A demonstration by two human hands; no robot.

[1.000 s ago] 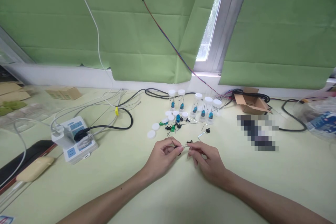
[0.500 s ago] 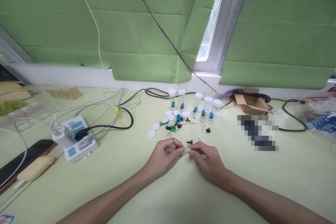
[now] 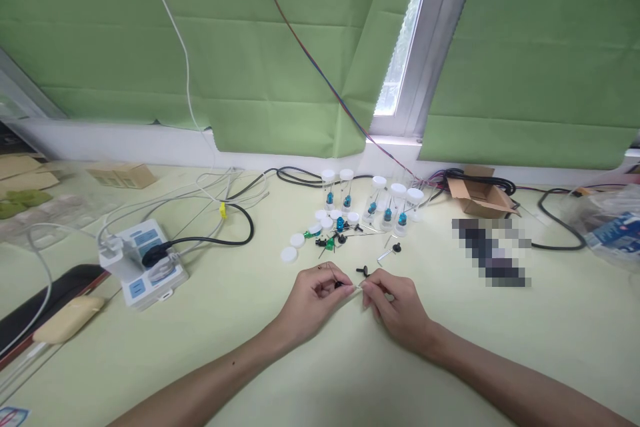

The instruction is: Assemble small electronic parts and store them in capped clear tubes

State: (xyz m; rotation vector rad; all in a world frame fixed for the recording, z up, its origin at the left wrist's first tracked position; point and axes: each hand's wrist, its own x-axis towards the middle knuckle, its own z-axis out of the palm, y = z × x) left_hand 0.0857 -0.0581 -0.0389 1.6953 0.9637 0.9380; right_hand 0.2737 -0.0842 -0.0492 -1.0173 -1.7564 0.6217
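My left hand [image 3: 313, 300] is closed in a pinch around a small black part [image 3: 339, 284] with thin wire-like rods sticking up from it. Fingertips of my right hand [image 3: 397, 303] are closed on one end of a thin, light-coloured piece [image 3: 359, 287], which bridges the small gap to my left fingertips. Its exact kind is too small to make out. Just beyond the right fingers lies a black T-shaped part [image 3: 363, 271]. A bent metal rod [image 3: 385, 256] and a black round-headed piece [image 3: 397, 248] rest farther back.
Clear vials [image 3: 388, 207] with white caps and blue parts stand at the back. Loose white caps [image 3: 289, 254], green parts [image 3: 330, 244] and black pieces lie before them. A power strip [image 3: 150, 263] with cables is left; an opened cardboard box [image 3: 480, 197] sits back right.
My left fingers have shifted slightly and straightened toward the right hand, and the black part has tilted in them. Both hands stay close together, still pinching.
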